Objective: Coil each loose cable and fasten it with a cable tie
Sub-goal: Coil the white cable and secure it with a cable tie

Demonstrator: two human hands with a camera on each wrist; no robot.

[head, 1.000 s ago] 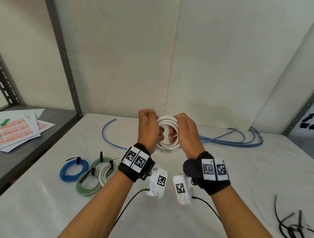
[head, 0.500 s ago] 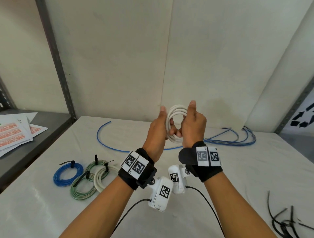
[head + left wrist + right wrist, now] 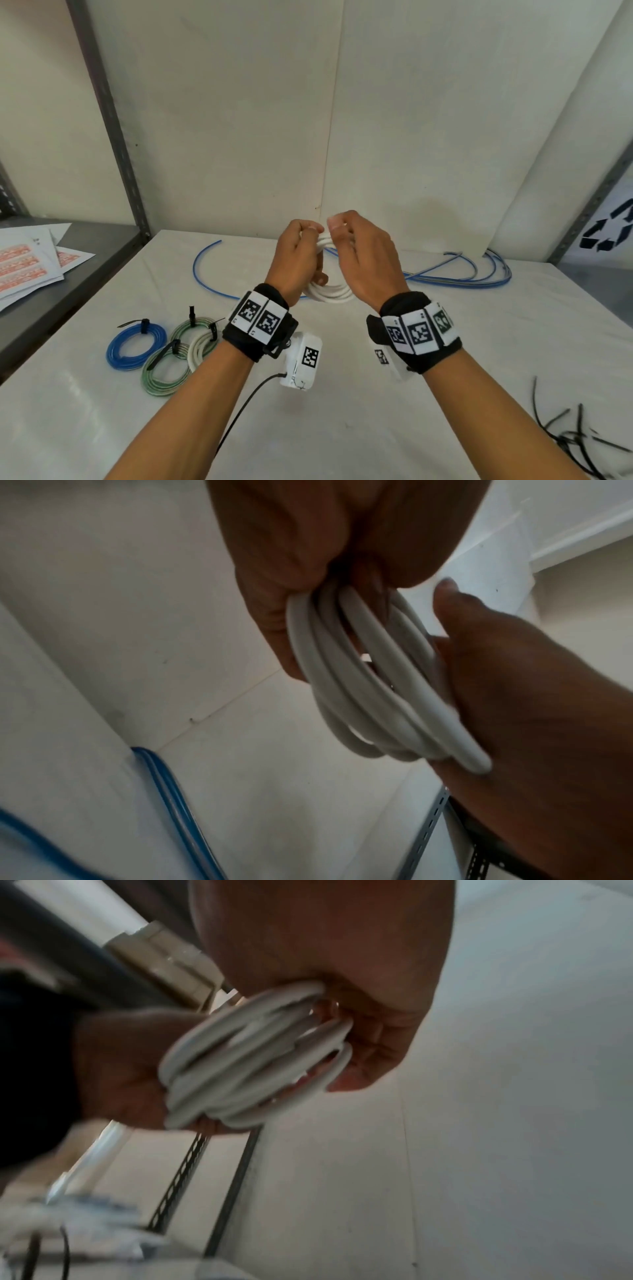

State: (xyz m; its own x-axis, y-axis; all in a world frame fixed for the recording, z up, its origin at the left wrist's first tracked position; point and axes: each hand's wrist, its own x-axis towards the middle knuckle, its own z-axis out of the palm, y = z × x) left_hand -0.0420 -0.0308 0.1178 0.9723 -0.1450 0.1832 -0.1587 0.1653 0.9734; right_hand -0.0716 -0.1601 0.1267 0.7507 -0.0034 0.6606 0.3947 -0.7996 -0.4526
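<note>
A white cable coil [image 3: 329, 295] of several loops hangs above the table between both hands. My left hand [image 3: 301, 253] grips its left side with curled fingers, the thumb on top. My right hand [image 3: 356, 253] grips the right side, its fingertips close to the left thumb at the coil's top. In the left wrist view the coil [image 3: 359, 683] runs from my left hand [image 3: 291, 569] down to the right hand [image 3: 514, 696]. The blurred right wrist view shows the loops [image 3: 246, 1064] pinched by my right hand [image 3: 359, 1031], with the left hand [image 3: 120, 1066] behind. No tie shows on this coil.
Tied coils lie at the left of the white table: a blue coil [image 3: 136, 346], a green coil [image 3: 164, 373] and a white coil [image 3: 202, 346]. A loose blue cable [image 3: 459, 278] stretches along the back. Black cable ties [image 3: 579, 438] lie at the front right. Papers [image 3: 30, 263] sit on a grey shelf.
Both hands dropped from an upright hold and rolled palms down over the coil. The right hand moved apart to the right, and the coil hangs lower and flatter.
</note>
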